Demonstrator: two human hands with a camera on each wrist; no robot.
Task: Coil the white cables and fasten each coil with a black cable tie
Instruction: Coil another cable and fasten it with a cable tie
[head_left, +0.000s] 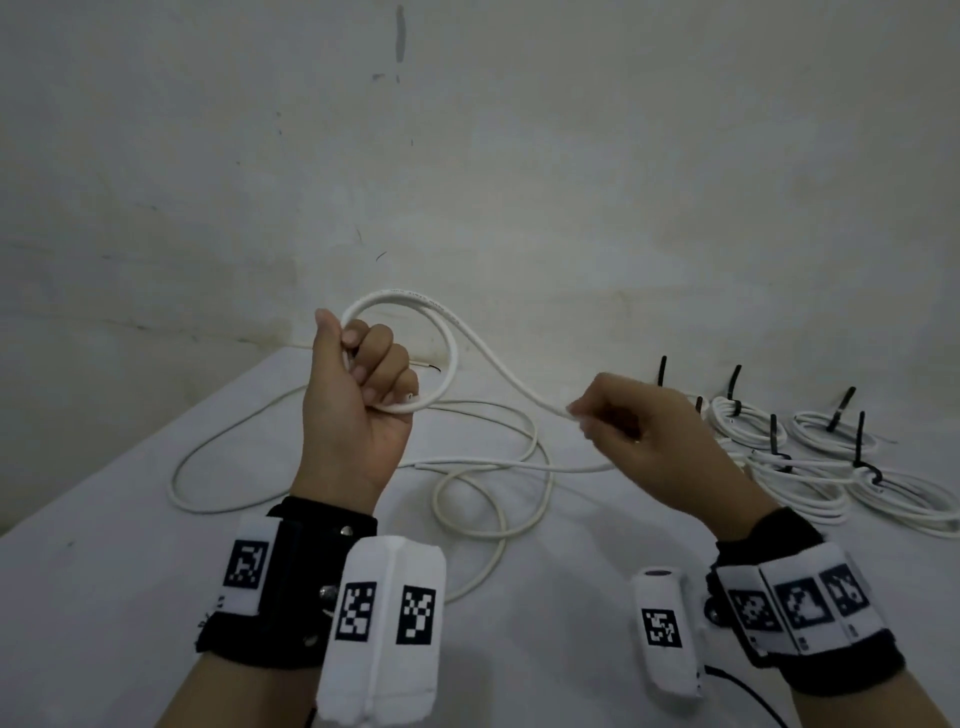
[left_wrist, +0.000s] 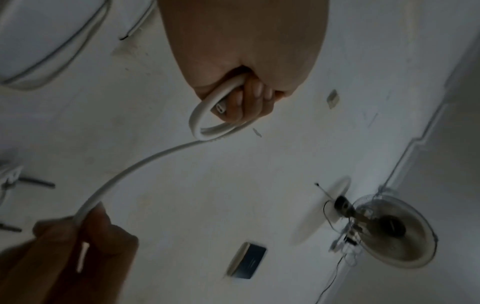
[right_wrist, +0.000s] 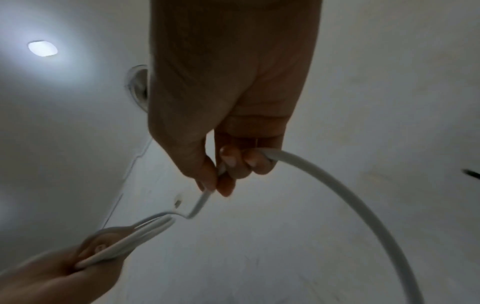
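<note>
My left hand is raised above the table and grips a small loop of white cable in its fist; the cut end pokes out by the fingers. From that loop the cable runs down to my right hand, which pinches it between thumb and fingertips. Beyond the right hand the cable trails down to the table. More loose white cable lies in wide loops on the table below both hands. Several finished coils with black cable ties lie at the right.
The table is covered with a white cloth and stands against a stained pale wall. A thin dark wire lies near the front edge under my right wrist. A wall fan shows in the left wrist view.
</note>
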